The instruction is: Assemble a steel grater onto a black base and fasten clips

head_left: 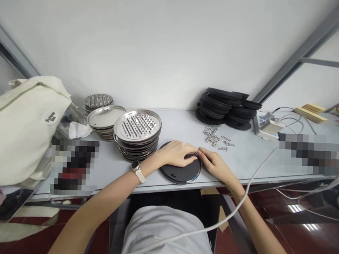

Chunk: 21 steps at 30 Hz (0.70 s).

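Note:
A round black disc [178,173] lies flat near the table's front edge. My left hand [175,152] rests palm down on top of it, fingers curled over its far rim. My right hand [213,162] meets it at the disc's right edge, fingertips pinched together on something small that I cannot make out. A scatter of small metal rings and hooks [215,137] lies just beyond both hands. A watch with a pale strap sits on my left wrist.
Stacks of perforated steel discs [137,135] and plain steel plates [105,120] stand to the left. Black rings are piled [226,109] at the back right. A cream cloth bag [23,128] fills the left end. A white cable [257,172] crosses the table's right front edge.

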Each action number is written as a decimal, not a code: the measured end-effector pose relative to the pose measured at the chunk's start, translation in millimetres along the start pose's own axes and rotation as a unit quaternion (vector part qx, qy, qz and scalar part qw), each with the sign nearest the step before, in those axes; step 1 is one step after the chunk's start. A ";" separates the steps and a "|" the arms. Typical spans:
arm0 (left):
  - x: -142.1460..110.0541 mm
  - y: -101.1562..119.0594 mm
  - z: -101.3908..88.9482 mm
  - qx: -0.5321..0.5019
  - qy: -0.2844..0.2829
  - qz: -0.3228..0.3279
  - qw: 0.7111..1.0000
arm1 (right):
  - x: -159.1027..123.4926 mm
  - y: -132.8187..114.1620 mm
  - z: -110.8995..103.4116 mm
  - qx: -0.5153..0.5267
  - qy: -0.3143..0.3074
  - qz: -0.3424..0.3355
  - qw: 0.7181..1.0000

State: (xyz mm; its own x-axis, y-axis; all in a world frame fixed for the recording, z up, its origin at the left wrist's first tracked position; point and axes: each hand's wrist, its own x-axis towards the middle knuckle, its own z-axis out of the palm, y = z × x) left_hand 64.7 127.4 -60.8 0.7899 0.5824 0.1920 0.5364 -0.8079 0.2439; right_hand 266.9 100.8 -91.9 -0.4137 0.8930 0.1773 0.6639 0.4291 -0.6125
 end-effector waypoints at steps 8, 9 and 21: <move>0.0 -0.1 0.4 0.004 0.009 0.005 1.000 | -2.0 -1.7 0.2 -0.006 0.013 -0.006 1.000; 0.0 -0.1 0.4 0.005 0.007 0.003 1.000 | -2.5 -2.0 -0.1 -0.001 0.016 -0.010 1.000; 0.4 0.7 -0.2 0.012 0.001 -0.002 1.000 | -1.8 -7.3 1.1 -0.029 0.038 -0.003 0.999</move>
State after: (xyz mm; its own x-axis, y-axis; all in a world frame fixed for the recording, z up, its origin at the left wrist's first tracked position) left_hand 65.3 127.1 -60.4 0.7870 0.5860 0.1930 0.5470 -0.8074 0.2209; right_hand 262.1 96.0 -88.7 -0.3711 0.8969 0.2403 0.6975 0.4401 -0.5655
